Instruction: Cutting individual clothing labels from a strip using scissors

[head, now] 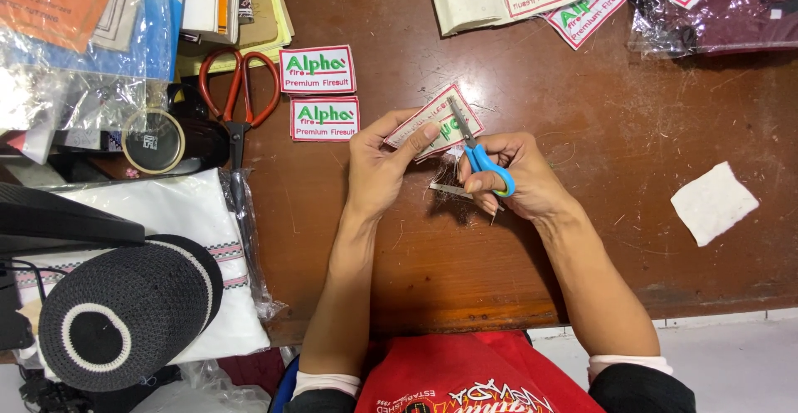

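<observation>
Fingers [426, 133] of left hand [378, 164] pinched on the embroidered patch [436, 122], held tilted just above the bench [582, 130]. Judged light, thin, fairly stiff but bendable; best gripped by a corner or edge, clear of the blades. Right hand [515, 180] clenched through the blue-handled scissors [475, 151], blades at patch's border. Further out: two finished patches [320, 93], red-handled shears [238, 89], white cloth scrap [713, 202].
</observation>
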